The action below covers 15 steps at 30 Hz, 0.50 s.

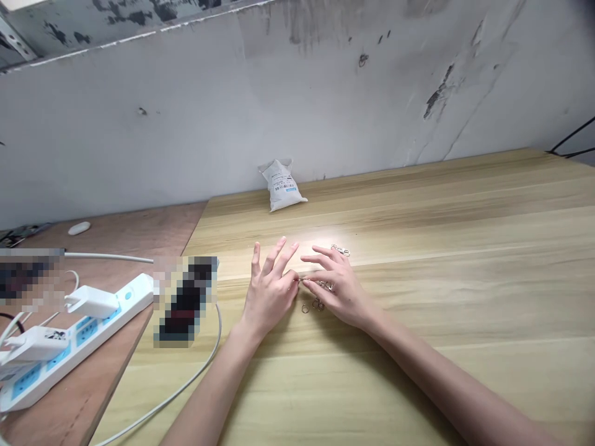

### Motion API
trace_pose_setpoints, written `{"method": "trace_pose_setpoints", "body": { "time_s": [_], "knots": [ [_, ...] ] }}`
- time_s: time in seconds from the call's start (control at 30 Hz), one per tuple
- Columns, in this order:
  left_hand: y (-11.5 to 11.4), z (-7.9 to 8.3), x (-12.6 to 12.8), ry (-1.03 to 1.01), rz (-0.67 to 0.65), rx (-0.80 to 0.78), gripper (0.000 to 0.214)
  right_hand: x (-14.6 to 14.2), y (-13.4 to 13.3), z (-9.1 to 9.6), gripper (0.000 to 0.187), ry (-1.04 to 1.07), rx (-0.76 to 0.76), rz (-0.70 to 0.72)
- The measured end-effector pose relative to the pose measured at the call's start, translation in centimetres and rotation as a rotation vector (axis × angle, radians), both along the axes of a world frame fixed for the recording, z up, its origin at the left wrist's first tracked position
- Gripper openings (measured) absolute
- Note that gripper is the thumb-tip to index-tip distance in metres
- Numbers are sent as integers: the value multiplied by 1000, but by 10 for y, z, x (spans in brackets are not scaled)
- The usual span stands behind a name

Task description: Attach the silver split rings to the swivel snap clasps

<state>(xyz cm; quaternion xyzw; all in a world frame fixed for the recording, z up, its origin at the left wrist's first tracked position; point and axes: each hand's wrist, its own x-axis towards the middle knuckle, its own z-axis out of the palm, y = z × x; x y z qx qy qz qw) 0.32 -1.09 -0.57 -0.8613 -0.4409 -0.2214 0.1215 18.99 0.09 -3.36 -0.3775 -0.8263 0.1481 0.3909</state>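
Observation:
My left hand (pixel 269 291) and my right hand (pixel 335 286) meet over a light wooden table (pixel 418 297). Their thumbs and forefingers pinch together on a small metal ring (pixel 300 280) between them, while the other fingers are spread out. Several loose small metal rings (pixel 313 305) lie on the table just below the hands. A few more rings (pixel 341 250) lie just beyond my right hand.
A small white bag (pixel 282 184) leans by the wall at the back. On the left, a white power strip (pixel 69 337) with plugged chargers lies on a brown table, its cable (pixel 186 384) trailing across. A white mouse-like object (pixel 79 228) sits far left.

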Motion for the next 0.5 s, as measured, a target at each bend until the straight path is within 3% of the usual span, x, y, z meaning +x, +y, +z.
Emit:
{"method": "trace_pose_setpoints", "body": {
  "time_s": [0.3,0.5],
  "knots": [
    [-2,-1,5,74,32,97,18,-9,-7,1,16,82,-72,-40],
    [0,3,-3,-54,56,33,11,0,1,2,13,107,-117,-78]
  ]
}}
